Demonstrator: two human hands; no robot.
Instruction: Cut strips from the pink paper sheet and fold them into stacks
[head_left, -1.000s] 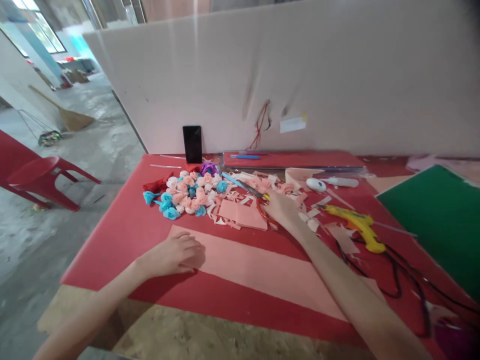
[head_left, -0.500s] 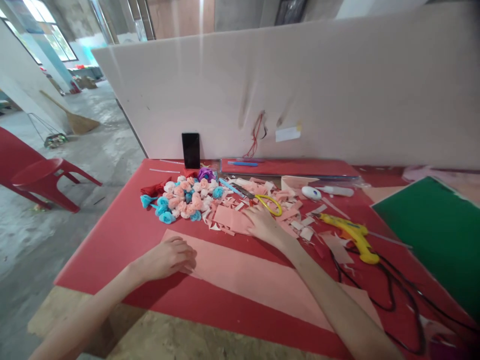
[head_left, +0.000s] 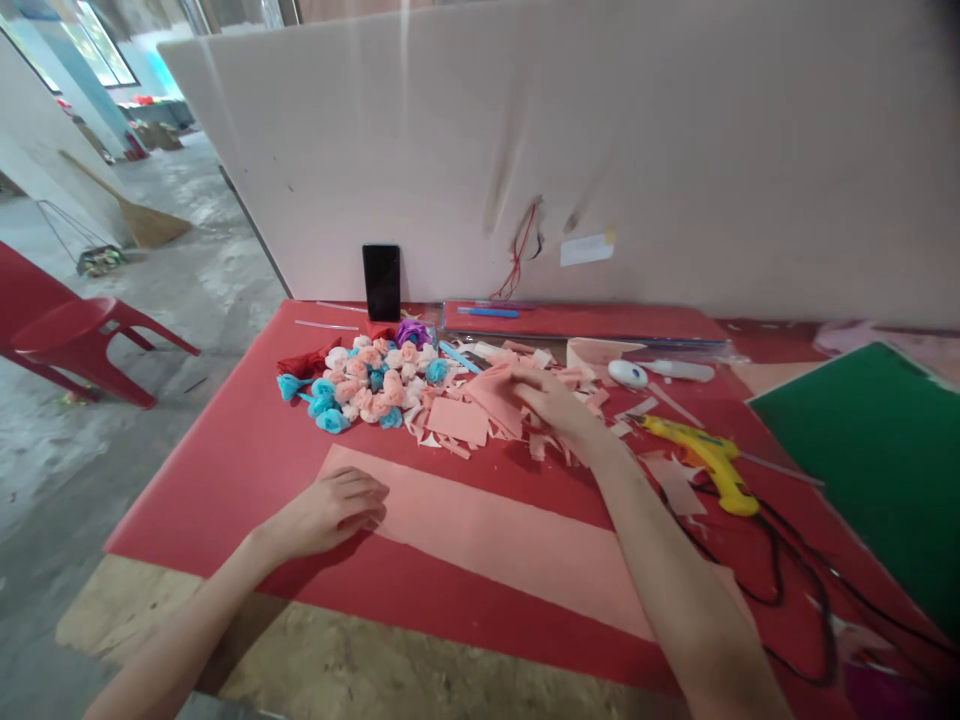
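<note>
A long strip of pink crepe paper (head_left: 510,545) lies slantwise across the red table. My left hand (head_left: 337,508) rests on its left end, fingers loosely curved, palm down, gripping nothing visible. Above a heap of cut pink and white paper scraps (head_left: 540,440), my right hand (head_left: 551,405) pinches a pink paper piece (head_left: 496,398) between thumb and fingers, raised and tilted. Just below it a flat pink rectangle (head_left: 457,421) lies on the scraps. The yellow-handled scissors are hidden behind the raised piece and my right hand.
Left of the scraps sit several peach, white and blue paper flowers (head_left: 367,385). A phone (head_left: 382,283) leans on the white board (head_left: 330,170). To the right lie a yellow glue gun (head_left: 709,460) with a black cord, a white oval object (head_left: 627,375) and a green sheet (head_left: 862,470).
My right hand has lifted a pink paper piece off the scraps, covering the scissors. My left hand stays on the strip. The view has tilted slightly down.
</note>
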